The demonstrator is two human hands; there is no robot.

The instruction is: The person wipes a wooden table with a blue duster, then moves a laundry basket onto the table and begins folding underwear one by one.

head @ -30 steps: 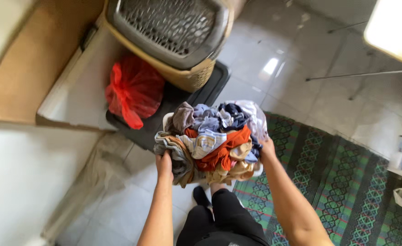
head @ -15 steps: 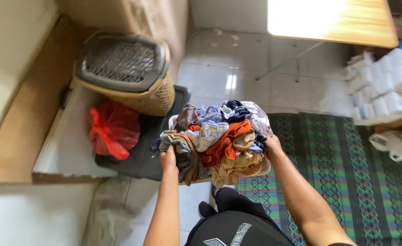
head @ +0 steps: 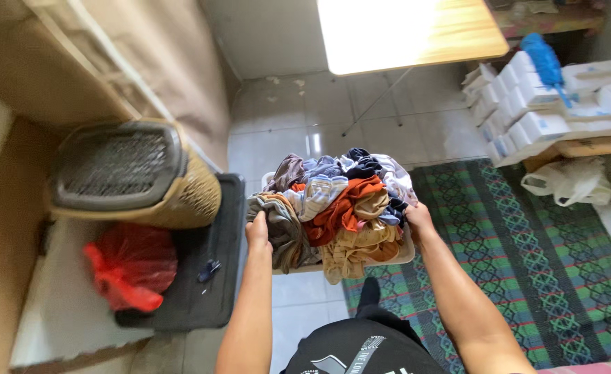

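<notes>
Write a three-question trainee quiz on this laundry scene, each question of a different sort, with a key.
1. True or false: both hands hold the white basket heaped with clothes.
2. The red bag lies: A) on the green rug B) beside the wicker hamper C) on the table.
3. Which hand is nearer the hamper?

Key: 1 true. 2 B. 3 the left hand, not the right hand.

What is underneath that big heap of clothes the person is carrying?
Under the heap of clothes only a pale tub edge peeks out, gripped by the left hand and right hand. The clothes cover the rest of it, so its depth and contents stay hidden.
</notes>
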